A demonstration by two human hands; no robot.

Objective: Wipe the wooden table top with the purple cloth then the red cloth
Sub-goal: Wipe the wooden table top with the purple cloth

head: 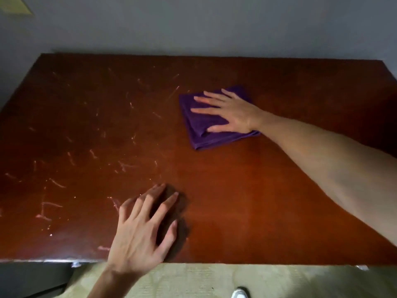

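A folded purple cloth [204, 127] lies on the reddish-brown wooden table top [236, 201], right of the middle toward the far side. My right hand [225, 112] presses flat on it with straight, spread fingers pointing left. My left hand [141, 229] rests near the table's front edge, fingers spread and fingertips touching the wood, holding nothing. Pale scratch-like marks cover the left half of the table top. No red cloth is in view.
A grey wall [193, 29] stands right behind the table's far edge. Below the front edge lies pale flooring [193, 280], with a white shoe tip [240, 293] showing. A dark object [32, 278] sits under the table at the lower left.
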